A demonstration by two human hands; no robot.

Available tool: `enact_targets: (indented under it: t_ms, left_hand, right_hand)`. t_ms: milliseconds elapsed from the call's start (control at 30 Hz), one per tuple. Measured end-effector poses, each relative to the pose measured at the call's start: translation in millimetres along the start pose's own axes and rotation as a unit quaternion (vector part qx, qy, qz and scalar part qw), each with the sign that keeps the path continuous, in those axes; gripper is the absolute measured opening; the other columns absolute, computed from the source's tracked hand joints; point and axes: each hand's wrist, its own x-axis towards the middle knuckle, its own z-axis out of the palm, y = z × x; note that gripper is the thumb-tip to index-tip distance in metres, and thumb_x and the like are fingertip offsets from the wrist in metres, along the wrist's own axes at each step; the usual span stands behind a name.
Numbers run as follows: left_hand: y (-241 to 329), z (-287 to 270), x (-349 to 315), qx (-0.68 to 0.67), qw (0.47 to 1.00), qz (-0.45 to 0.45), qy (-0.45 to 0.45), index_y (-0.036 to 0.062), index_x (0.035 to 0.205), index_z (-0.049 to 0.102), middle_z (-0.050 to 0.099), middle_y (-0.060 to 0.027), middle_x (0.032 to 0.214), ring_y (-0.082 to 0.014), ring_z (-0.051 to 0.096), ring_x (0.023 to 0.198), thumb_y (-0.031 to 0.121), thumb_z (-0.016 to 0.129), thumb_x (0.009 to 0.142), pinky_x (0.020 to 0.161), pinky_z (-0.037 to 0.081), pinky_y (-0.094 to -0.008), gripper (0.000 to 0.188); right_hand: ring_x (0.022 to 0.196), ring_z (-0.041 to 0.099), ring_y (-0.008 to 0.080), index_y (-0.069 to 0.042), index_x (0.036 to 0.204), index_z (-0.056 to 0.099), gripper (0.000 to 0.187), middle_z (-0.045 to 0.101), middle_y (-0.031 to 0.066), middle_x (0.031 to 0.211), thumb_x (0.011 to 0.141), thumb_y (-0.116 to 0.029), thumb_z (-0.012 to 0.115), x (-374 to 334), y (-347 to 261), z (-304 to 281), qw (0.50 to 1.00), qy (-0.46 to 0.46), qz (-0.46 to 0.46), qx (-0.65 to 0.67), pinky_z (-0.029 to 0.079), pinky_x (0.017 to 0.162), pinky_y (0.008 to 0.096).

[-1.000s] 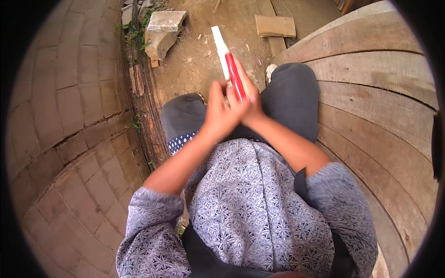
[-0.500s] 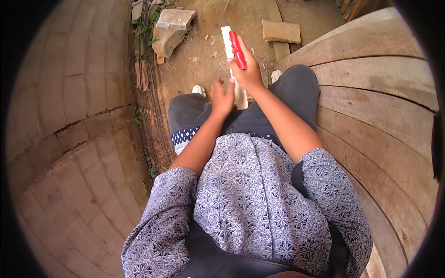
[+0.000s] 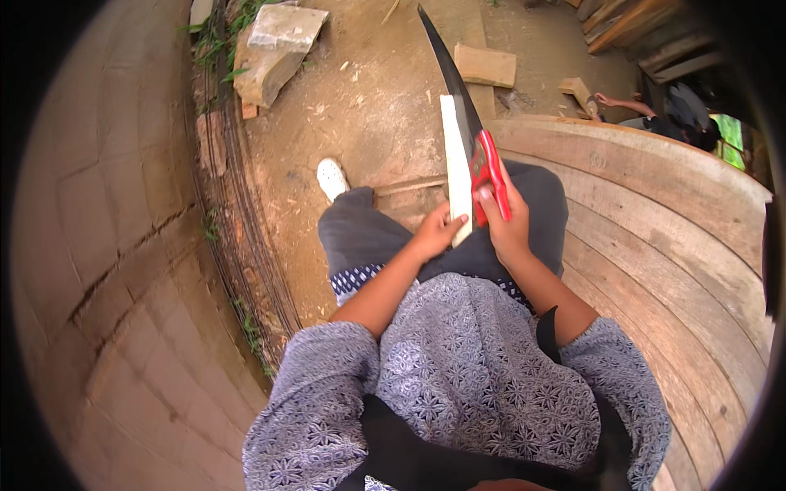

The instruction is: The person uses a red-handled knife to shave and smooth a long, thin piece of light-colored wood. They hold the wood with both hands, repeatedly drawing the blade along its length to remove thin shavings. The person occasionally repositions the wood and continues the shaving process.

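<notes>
A hand saw [image 3: 493, 176] with a red handle and a dark curved blade is gripped in my right hand [image 3: 509, 225]. Its blade points up and away, toward the far ground. My left hand [image 3: 438, 231] pinches the near end of a pale wooden strip [image 3: 455, 164] between thumb and fingers. The strip stands over my lap, just left of the saw. The blade's lower part lies close along the strip's right edge; whether they touch I cannot tell.
Curved wooden planks [image 3: 639, 176] rise on my right, a brick wall [image 3: 123, 204] on my left. Stone blocks [image 3: 282, 49] and a wood block [image 3: 485, 65] lie on the dirt ground. At far right another person's hand [image 3: 606, 100] is near a piece of wood [image 3: 580, 92].
Both hands have come nearer my body and to the right, with the strip and saw. The saw's blade now shows clearly, pointing away. My view has shifted, bringing the other person into sight.
</notes>
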Motion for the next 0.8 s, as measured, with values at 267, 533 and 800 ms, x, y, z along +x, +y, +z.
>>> enact_targets:
  t_ms: [267, 533, 800]
  left_hand:
    - [7, -9, 42, 0.079, 0.996, 0.012, 0.033, -0.001, 0.128, 0.057, 0.071, -0.0074, 0.104, -0.0112, 0.066, 0.091, 0.014, 0.062, 0.1, 0.079, 0.053, -0.0277, 0.032]
    - [71, -12, 94, 0.138, 0.984, 0.075, 0.08, 0.0009, 0.122, 0.061, 0.071, -0.0085, 0.093, -0.013, 0.066, 0.08, 0.021, 0.064, 0.099, 0.071, 0.052, -0.0303, 0.031]
    - [49, -15, 94, 0.189, 0.976, 0.062, 0.092, 0.0019, 0.121, 0.062, 0.071, -0.0058, 0.091, -0.0127, 0.062, 0.075, 0.025, 0.064, 0.099, 0.07, 0.05, -0.0312, 0.032]
  right_hand:
    - [0.101, 0.059, 0.0087, -0.007, 0.153, 0.042, 0.056, 0.064, 0.0017, 0.111, 0.102, -0.02, 0.061, 27, -54, 27, 0.993, 0.039, 0.092, -0.07, 0.048, 0.092, 0.0255]
    - [0.092, 0.061, 0.0085, -0.006, 0.152, 0.043, 0.054, 0.062, 0.0, 0.1, 0.102, -0.018, 0.059, 104, -76, 26, 0.997, 0.028, 0.058, -0.046, 0.05, 0.086, 0.025]
    - [0.091, 0.065, 0.011, -0.006, 0.155, 0.036, 0.062, 0.064, 0.0045, 0.105, 0.098, -0.006, 0.06, 117, -33, 3, 0.995, -0.008, -0.087, 0.044, 0.055, 0.083, 0.0275]
